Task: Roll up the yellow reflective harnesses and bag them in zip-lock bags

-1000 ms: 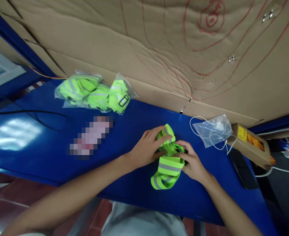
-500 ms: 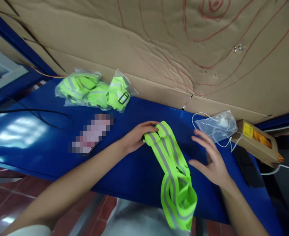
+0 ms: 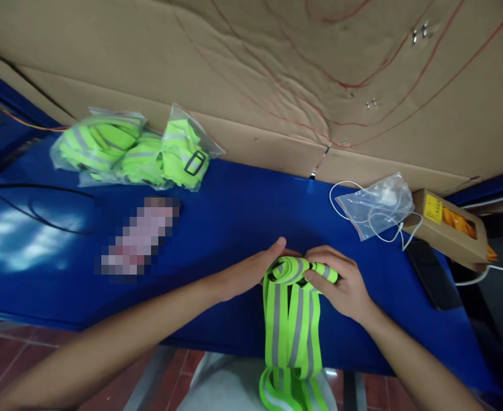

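A bright green reflective strap [image 3: 294,328] with grey stripes is partly rolled at the table's near edge, and its loose lengths hang down toward my lap. My left hand [image 3: 249,277] cups the left side of the roll, thumb raised and fingers partly hidden behind it. On the right, my right hand [image 3: 347,285] grips the rolled part between thumb and fingers. Dark pieces show within the roll; what they are is unclear. Similar green straps lie in clear bags at the back left, including a bag [image 3: 185,154] with a black buckle showing.
The blue table [image 3: 242,200] meets a cardboard panel [image 3: 251,140]. A pixelated pinkish item [image 3: 142,237] lies at left, near black cables [image 3: 37,187]. At right are a clear bag [image 3: 362,214] with a white cable, a cardboard box [image 3: 443,228] and a dark phone [image 3: 433,277].
My right hand, open and apart before, has closed on the strap. The strap's top end is now rolled and nearer to me, and its lengths hang straighter.
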`<state>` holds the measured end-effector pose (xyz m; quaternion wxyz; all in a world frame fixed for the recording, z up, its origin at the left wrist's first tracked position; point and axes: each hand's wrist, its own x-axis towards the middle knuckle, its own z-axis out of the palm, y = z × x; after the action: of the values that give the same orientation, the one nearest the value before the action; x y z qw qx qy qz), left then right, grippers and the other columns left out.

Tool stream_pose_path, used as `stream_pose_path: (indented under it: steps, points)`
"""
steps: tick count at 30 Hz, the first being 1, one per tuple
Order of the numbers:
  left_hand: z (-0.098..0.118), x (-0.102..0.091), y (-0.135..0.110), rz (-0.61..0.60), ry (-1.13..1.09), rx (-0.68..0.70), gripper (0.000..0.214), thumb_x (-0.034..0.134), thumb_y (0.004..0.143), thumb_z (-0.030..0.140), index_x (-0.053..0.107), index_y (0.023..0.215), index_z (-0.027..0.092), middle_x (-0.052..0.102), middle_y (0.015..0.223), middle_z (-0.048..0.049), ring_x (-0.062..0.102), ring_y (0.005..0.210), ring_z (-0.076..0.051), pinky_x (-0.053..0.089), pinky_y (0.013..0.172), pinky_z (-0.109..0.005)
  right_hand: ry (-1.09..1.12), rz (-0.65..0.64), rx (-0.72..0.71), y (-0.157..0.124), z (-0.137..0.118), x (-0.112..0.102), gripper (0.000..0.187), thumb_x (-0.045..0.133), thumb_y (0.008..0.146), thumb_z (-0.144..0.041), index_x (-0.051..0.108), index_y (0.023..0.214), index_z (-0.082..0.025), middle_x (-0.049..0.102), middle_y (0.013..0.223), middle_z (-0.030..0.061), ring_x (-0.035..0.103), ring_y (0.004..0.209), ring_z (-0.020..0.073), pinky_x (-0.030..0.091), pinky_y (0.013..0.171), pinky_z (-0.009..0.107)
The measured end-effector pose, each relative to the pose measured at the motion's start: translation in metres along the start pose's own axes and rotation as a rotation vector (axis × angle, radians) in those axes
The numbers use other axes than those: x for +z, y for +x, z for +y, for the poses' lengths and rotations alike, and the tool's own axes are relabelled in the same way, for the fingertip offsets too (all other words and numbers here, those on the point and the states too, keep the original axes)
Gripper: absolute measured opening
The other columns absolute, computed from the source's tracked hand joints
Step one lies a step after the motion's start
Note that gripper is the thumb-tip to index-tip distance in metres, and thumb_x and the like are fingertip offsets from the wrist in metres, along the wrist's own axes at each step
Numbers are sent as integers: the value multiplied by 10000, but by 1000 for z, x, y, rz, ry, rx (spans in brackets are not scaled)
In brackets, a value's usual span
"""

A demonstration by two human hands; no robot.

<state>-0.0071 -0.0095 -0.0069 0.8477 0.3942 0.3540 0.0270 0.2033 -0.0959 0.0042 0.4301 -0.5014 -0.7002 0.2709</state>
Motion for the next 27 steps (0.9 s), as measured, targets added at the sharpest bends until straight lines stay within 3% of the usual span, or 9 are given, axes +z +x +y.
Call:
stream_pose_path:
  steps: [3, 6, 9, 12, 15, 17, 21, 23, 27]
  points:
    - [9, -7, -7, 46, 251, 271, 826, 345, 924, 853, 558, 1467, 269, 693, 1317, -132, 677, 1153, -309, 544, 876, -405, 185, 39, 284, 1, 6, 3, 110, 756, 922, -312, 755, 988, -224, 747, 977, 36, 706, 868, 178, 554, 779, 277]
    - [15, -13, -16, 78, 590, 681, 937, 673, 845, 742, 343, 1615, 324, 431, 1612, -163, 533, 1379, -361, 531, 1032, -483, 451, 18, 651, 3, 11, 3, 216, 799, 874, -421, 771, 922, -211, 730, 851, 6, 665, 723, 143, 513, 658, 239]
    - [13, -16, -17, -12, 926, 907, 997, 888, 775, 440, 347, 1610, 370, 285, 1696, -129, 437, 1477, -362, 462, 1171, -510, 697, 3, 905, 6, 9, 3, 305, 855, 800, -470, 766, 898, -195, 705, 767, -7, 656, 681, 137, 504, 617, 222]
    - [7, -16, -13, -12, 1070, 977, 686, 741, 897, 183, 499, 1518, 348, 427, 1618, -105, 486, 1452, -295, 458, 1184, -464, 808, -4, 999, 7, 1, 5, 368, 868, 771, -520, 757, 883, -187, 696, 737, -4, 654, 655, 127, 517, 584, 199]
    - [5, -14, -9, 81, 988, 994, 357, 703, 927, 197, 683, 1279, 254, 665, 1330, -101, 642, 1250, -246, 529, 1064, -381, 866, -137, 1026, 7, -4, 6, 572, 679, 862, -722, 742, 1051, -186, 672, 724, 14, 621, 571, 138, 520, 477, 226]
    - [8, -13, -10, 236, 858, 891, 208, 739, 921, 313, 723, 1100, 207, 734, 1075, -69, 708, 984, -203, 560, 878, -312, 831, -186, 948, 5, 0, 3, 741, 478, 909, -826, 671, 1239, -191, 695, 846, 57, 642, 593, 174, 550, 449, 286]
    - [19, -11, -10, 498, 596, 645, 326, 741, 894, 464, 678, 1072, 198, 682, 884, -2, 604, 729, -140, 467, 656, -251, 341, 118, 445, 0, 13, -8, 598, 505, 999, -667, 485, 1464, -292, 550, 1438, 132, 690, 1078, 237, 636, 821, 395]
    - [20, -9, -8, 470, 490, 596, 356, 733, 888, 468, 653, 1119, 209, 660, 939, 1, 593, 778, -143, 462, 680, -247, 72, 147, 228, -2, 14, -12, 630, 660, 975, -517, 420, 1526, -329, 427, 1572, 125, 606, 1279, 265, 564, 1032, 450]
    - [12, -4, -4, 354, 393, 509, 341, 669, 928, 491, 655, 1132, 217, 659, 1024, -13, 599, 936, -175, 476, 807, -268, -176, -119, 48, -4, 7, -6, 681, 751, 929, -404, 452, 1532, -300, 504, 1535, 129, 565, 1370, 291, 508, 1142, 476]
